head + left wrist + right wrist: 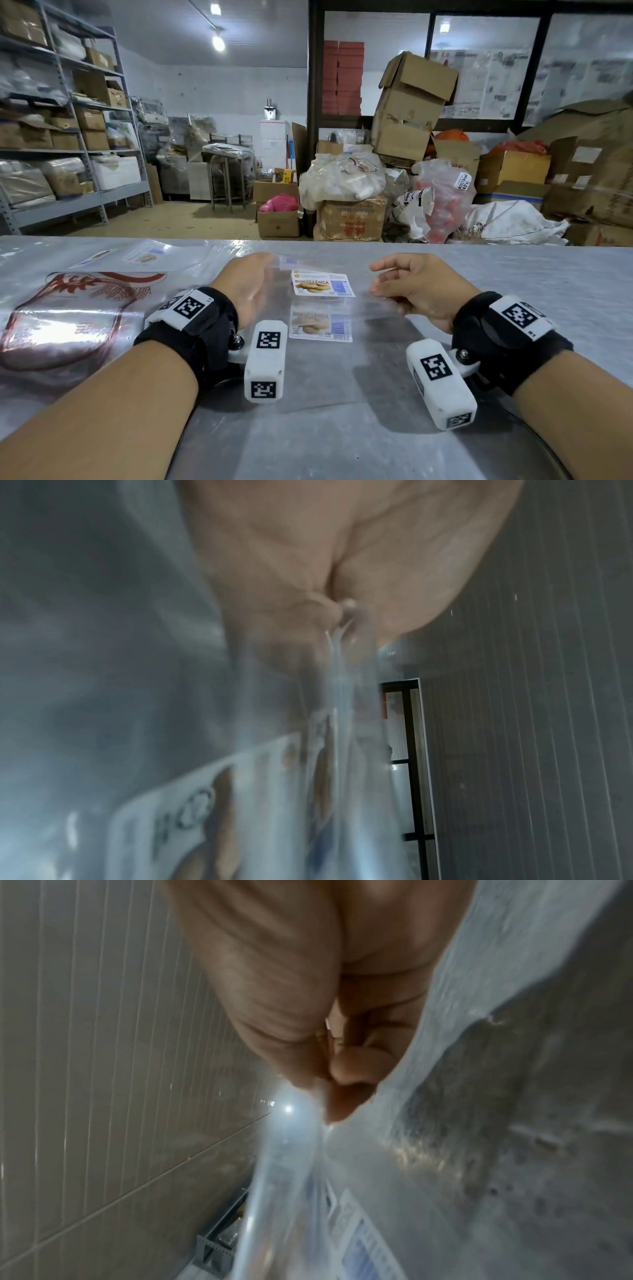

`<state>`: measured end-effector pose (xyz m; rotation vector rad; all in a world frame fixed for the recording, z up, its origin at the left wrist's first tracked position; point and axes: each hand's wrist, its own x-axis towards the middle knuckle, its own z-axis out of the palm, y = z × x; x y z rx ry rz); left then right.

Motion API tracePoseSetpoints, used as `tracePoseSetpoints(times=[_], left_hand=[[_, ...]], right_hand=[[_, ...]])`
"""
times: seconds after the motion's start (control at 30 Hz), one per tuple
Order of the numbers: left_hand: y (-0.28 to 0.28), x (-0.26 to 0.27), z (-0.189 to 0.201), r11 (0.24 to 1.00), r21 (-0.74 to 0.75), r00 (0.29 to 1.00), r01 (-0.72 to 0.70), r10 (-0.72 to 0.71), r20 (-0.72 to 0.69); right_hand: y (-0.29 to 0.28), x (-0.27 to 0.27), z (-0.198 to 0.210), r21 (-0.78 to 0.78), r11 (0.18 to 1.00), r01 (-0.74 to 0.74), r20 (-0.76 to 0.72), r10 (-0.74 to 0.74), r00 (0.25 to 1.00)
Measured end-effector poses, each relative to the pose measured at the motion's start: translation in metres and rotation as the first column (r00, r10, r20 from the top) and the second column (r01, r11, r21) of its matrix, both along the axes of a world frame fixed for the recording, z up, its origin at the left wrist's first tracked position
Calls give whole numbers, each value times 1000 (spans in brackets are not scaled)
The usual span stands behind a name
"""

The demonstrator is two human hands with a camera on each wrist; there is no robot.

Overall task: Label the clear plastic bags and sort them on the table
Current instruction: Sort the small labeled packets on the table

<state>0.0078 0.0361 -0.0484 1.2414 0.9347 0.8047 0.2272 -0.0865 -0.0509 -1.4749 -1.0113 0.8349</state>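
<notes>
A labelled clear bag [322, 301] is being pinched by both hands, left hand [251, 291] and right hand [416, 291], above the desk [513, 274]; sorting onto the labelled bags [144, 255] seems left.

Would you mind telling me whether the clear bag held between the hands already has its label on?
Labelled: the clear bag, held above the table, carries a biscuit label.

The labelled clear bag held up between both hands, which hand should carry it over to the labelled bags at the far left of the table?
Left. The left hand already pinches the clear bag on the side facing the labelled bags; the right hand would have to cross over.
</notes>
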Motion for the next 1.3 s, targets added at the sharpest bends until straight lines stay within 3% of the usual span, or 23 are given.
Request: tracePoseSetpoints(times=[0.17,0.4,0.53,0.67,0.87,0.97,1.03,1.13,1.2,1.3], left_hand=[[-4,2,2,998,-20,998,57,-57,6],[0,2,2,1000,-25,987,14,-10,157],[-4,3,9,997,-27,955,71,-60,292],[-7,0,13,993,-15,922,116,-102,374],[-3,0,13,995,-50,923,88,-63,380],[-1,2,11,998,-57,918,2,21,395],[2,0,13,995,-88,886,-42,78,457],[9,-3,13,983,-150,825,-108,172,538],[11,-3,12,980,-157,803,-124,192,564],[8,4,13,985,-116,788,-126,170,592]], right_hand=[[2,0,4,14,1000,17,-104,-15,994],[0,-2,1,-144,989,27,117,-10,993],[-1,-10,2,-82,991,-110,107,119,987],[-1,-11,3,-40,992,-121,71,123,990],[-5,-9,7,-53,987,-153,91,157,983],[-7,-10,8,-2,985,-173,14,173,985],[-8,-6,10,71,970,-231,-169,240,956],[-8,5,12,212,899,-383,-438,438,785],[-9,6,13,312,833,-458,-444,554,704],[-4,-5,6,298,841,-451,-383,538,751]])
